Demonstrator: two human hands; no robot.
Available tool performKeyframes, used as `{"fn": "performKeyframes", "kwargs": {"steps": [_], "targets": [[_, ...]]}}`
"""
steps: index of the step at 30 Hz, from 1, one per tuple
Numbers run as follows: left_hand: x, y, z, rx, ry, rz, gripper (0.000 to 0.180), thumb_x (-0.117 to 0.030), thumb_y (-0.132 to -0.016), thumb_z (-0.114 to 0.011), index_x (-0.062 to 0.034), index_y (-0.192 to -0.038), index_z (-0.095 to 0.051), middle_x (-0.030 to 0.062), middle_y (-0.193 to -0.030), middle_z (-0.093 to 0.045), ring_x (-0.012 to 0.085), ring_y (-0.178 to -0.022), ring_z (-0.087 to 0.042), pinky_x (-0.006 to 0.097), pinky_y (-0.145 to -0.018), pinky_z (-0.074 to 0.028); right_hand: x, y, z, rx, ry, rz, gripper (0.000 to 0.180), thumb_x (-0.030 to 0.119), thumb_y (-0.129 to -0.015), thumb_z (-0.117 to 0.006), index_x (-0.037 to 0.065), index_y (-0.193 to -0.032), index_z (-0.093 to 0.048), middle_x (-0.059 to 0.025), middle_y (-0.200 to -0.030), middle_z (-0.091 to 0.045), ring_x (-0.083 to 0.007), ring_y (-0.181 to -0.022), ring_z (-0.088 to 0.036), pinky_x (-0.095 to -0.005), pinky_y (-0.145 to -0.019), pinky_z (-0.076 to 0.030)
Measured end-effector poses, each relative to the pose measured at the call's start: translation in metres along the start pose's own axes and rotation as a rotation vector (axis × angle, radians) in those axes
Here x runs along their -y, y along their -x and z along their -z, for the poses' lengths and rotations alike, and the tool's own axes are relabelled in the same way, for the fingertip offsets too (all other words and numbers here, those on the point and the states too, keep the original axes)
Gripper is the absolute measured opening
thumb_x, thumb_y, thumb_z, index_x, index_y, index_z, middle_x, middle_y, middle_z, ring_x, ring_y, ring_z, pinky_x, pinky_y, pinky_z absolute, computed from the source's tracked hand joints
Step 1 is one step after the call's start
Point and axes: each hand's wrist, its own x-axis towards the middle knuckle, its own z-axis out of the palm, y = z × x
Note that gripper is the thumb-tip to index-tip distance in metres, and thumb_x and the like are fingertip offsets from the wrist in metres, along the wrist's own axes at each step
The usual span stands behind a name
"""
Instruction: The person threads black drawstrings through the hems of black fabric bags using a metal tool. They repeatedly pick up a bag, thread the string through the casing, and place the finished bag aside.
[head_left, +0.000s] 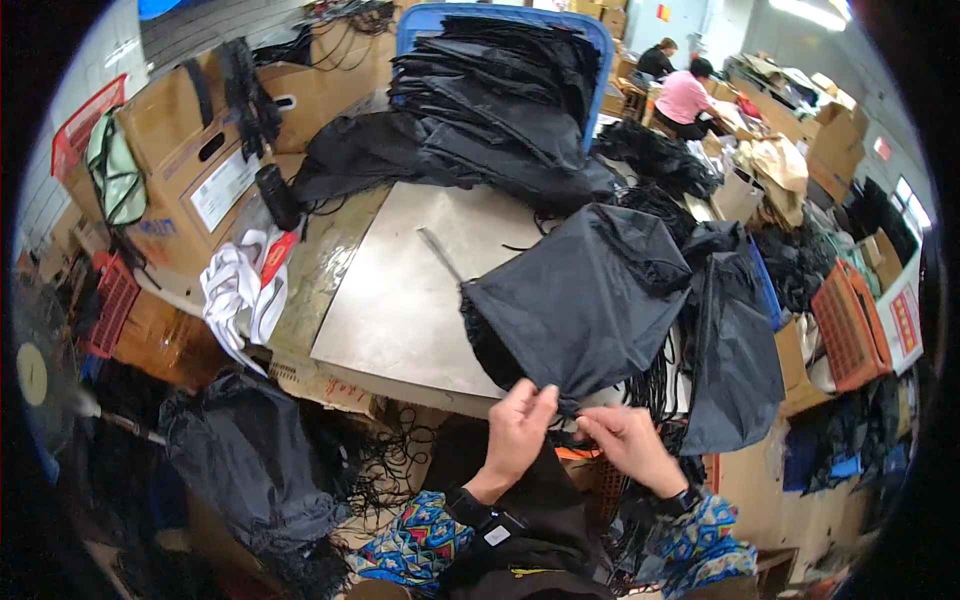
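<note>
A black fabric bag [580, 300], thin, matte and wrinkled like light nylon, is spread on the metal sheet [400, 290] covering the counter [320, 262], its lower corner drawn to the sheet's near edge, within reach. That corner is pinched by the left hand [517, 425], closed on the cloth, while the right hand [628, 442], just beside it, is closed on what seems a black cord; the exact grip cannot be told. Beyond the sheet, similar bags are stacked in a blue crate [500, 80]. A white cloth [238, 290] is bunched to its left.
</note>
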Motion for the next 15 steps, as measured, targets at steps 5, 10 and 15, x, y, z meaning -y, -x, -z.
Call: {"fn": "performKeyframes", "kwargs": {"steps": [5,10,15], "targets": [[0.019,0.000,-0.020,0.052,-0.494,-0.403,0.018,-0.007,-0.085,-0.060,0.0012,-0.072,-0.050,0.0193,-0.068,-0.053,0.0375,-0.059,-0.053,0.042,-0.053,-0.042,0.049,-0.077,0.057,-0.353,0.259,0.311,0.042,0.015,-0.086,-0.065,-0.002,-0.122,-0.053,-0.0164,-0.109,-0.063,-0.0304,-0.097,-0.059,-0.0354,-0.084,-0.047],[0.029,0.002,-0.029,0.170,-0.689,-0.529,0.018,-0.013,-0.086,-0.060,-0.0002,-0.078,-0.051,0.0209,-0.072,-0.056,0.0396,-0.061,-0.057,0.045,-0.052,-0.045,0.101,-0.104,0.069,0.039,0.032,0.294,0.023,0.020,-0.092,-0.056,0.000,-0.103,-0.060,-0.0123,-0.094,-0.066,-0.0303,-0.084,-0.061,-0.0354,-0.076,-0.048],[0.025,-0.027,0.020,-0.120,-0.806,-0.260,0.020,-0.018,-0.090,-0.051,0.0017,-0.085,-0.051,0.0299,-0.068,-0.055,0.0462,-0.067,-0.056,0.051,-0.056,-0.044,0.126,-0.065,0.139,-0.714,0.325,0.353,0.015,0.007,-0.092,-0.050,0.002,-0.098,-0.062,-0.0077,-0.093,-0.064,-0.0180,-0.082,-0.061,-0.0300,-0.073,-0.049]]}}
